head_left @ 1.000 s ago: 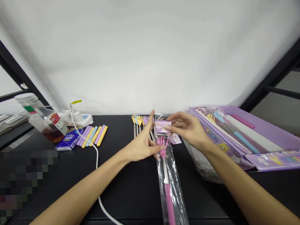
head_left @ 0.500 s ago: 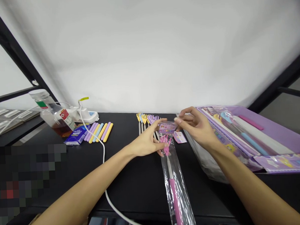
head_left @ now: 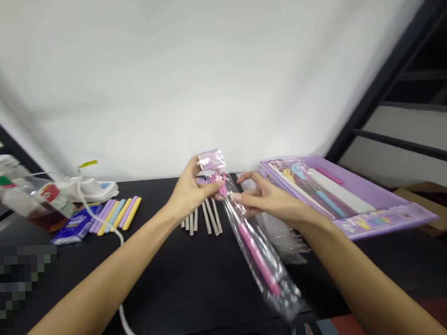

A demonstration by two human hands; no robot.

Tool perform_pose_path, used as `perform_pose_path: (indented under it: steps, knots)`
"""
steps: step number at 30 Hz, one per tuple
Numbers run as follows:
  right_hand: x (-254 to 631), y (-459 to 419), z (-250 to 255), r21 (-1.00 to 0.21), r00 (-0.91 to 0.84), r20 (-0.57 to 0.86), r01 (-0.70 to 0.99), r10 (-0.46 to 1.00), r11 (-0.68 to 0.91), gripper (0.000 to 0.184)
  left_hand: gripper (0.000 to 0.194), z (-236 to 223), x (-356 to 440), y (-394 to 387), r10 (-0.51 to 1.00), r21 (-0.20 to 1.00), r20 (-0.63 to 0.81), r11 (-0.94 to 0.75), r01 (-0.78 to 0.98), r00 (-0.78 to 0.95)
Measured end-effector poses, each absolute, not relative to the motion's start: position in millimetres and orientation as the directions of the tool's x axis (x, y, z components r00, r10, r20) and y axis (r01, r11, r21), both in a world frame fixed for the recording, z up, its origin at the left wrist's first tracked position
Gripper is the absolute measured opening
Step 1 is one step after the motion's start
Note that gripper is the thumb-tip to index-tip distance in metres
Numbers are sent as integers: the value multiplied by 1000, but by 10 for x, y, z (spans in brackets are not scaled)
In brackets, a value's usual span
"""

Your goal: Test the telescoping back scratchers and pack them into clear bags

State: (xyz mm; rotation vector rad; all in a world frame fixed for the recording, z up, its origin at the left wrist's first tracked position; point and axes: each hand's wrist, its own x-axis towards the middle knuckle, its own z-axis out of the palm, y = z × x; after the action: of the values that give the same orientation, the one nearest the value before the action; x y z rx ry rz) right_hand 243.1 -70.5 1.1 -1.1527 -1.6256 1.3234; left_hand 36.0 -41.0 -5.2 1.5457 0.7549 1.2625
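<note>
Seen from the head, the left hand (head_left: 189, 191) pinches a pink back scratcher (head_left: 257, 255) in a crinkly clear sleeve (head_left: 286, 293), slanting over the counter (head_left: 191, 282) toward its front edge; a shiny card (head_left: 212, 159) tops it. The right hand (head_left: 271, 200), fingers bent and narrowly parted, meets the sleeve; whether it grips, I cannot tell. Slim metal rods (head_left: 211, 217) lie behind. Near the back right corner, an open purple box (head_left: 396, 219) holds wrapped scratchers. Smooth black surface stretches from the white cable (head_left: 122, 317) to the sleeve.
</note>
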Motion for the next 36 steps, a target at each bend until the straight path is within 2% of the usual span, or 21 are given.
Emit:
perform_pose_path:
  steps: [2,6,10,11,13,15,18,20,23,26,28,30,32,36]
  knots:
    - [2590,-796,63,-984,-362,-1,167,932,63,43,67,81,534,-292,904,917,396,-381,-116,158]
    - [3060,-850,162,-962,-226,90,234,970,144,39,67,188,1041,-88,918,920,387,-379,-101,82]
    - [3666,-726,265,-873,-55,173,454,983,179,34,69,151,1607,48,947,959,237,-192,-208,215]
    - [3821,-675,271,-850,-3,199,498,980,174,32,71,125,1728,74,947,969,188,-136,-206,260]
    - [4102,-561,234,-825,114,244,546,963,145,30,68,57,1928,119,932,990,134,-109,-94,337]
    - [4303,-454,130,-820,206,262,563,943,104,29,50,-29,2073,157,892,963,188,-249,101,410]
    - [4399,-370,-96,-773,229,249,632,941,51,28,26,-153,2211,207,786,796,337,-532,290,517]
    - [4358,-382,-228,-675,197,265,737,944,35,21,24,-209,2256,239,743,712,389,-617,333,545]
    - [4267,-454,-311,-441,100,342,895,934,65,11,25,-228,2231,281,712,656,422,-667,353,562]
    - [4189,-492,-243,-231,-1,464,965,886,122,11,26,-166,2062,294,679,606,454,-710,359,577]
    - [4082,-474,-135,-169,-70,537,967,841,188,12,25,-99,1857,279,668,579,459,-725,372,586]
    - [3880,-432,-7,-197,-124,568,939,813,281,12,25,-32,1581,247,682,560,455,-719,411,572]
    - [3583,-392,104,-273,-169,561,886,811,374,10,24,16,1248,202,724,544,446,-686,483,526]
    - [2884,-376,179,-448,-230,432,785,872,429,5,23,22,516,87,822,531,398,-568,628,408]
